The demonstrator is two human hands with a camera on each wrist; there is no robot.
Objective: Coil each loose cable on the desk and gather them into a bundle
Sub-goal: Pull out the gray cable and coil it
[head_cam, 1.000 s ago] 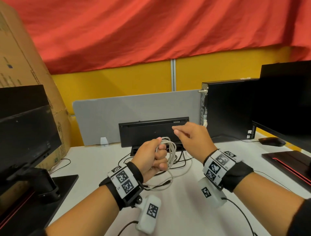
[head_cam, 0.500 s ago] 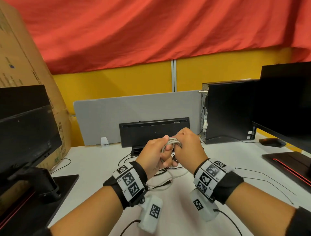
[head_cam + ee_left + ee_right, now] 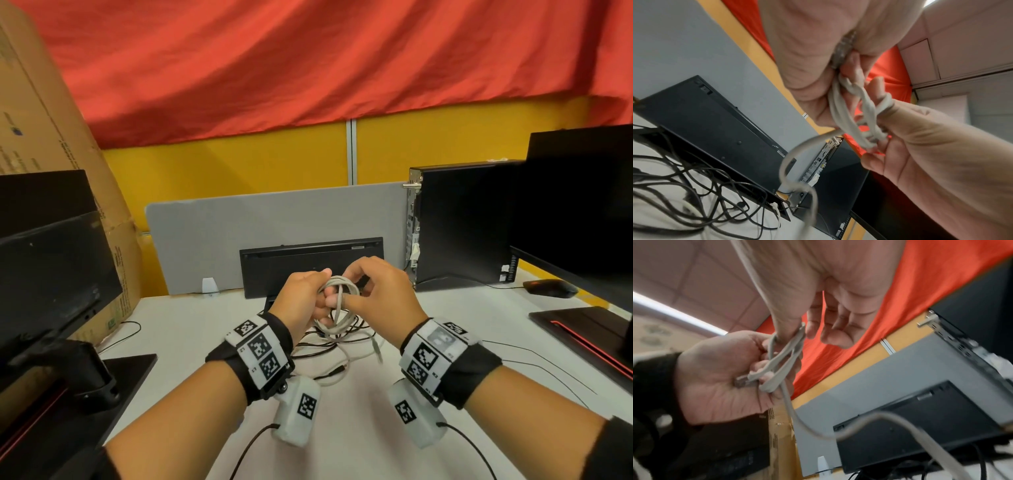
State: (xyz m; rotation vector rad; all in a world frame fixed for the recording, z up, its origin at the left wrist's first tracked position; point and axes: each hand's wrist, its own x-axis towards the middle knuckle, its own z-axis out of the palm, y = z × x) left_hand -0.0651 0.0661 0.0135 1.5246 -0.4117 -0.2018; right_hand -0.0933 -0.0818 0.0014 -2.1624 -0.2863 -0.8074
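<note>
A pale grey cable (image 3: 339,303) is wound into a small coil held above the desk centre. My left hand (image 3: 305,303) grips the coil, fingers curled round its loops (image 3: 840,116), with a plug end (image 3: 742,381) lying in the palm. My right hand (image 3: 371,291) sits just to the right and pinches a strand (image 3: 798,335) of the same cable at the coil's top between thumb and forefinger. The cable's loose tail (image 3: 346,366) trails down onto the desk. A tangle of thin black cables (image 3: 329,344) lies under the hands.
A black keyboard (image 3: 311,263) leans upright against a grey divider (image 3: 274,219) behind the hands. A black PC tower (image 3: 459,226) and a monitor (image 3: 582,205) stand right, with a mouse (image 3: 551,287). Another monitor (image 3: 51,260) and a cardboard box (image 3: 41,113) are left.
My right hand came in from the upper right, met the left hand at the coil, and now holds a strand at its top. The coil has grown tighter.
</note>
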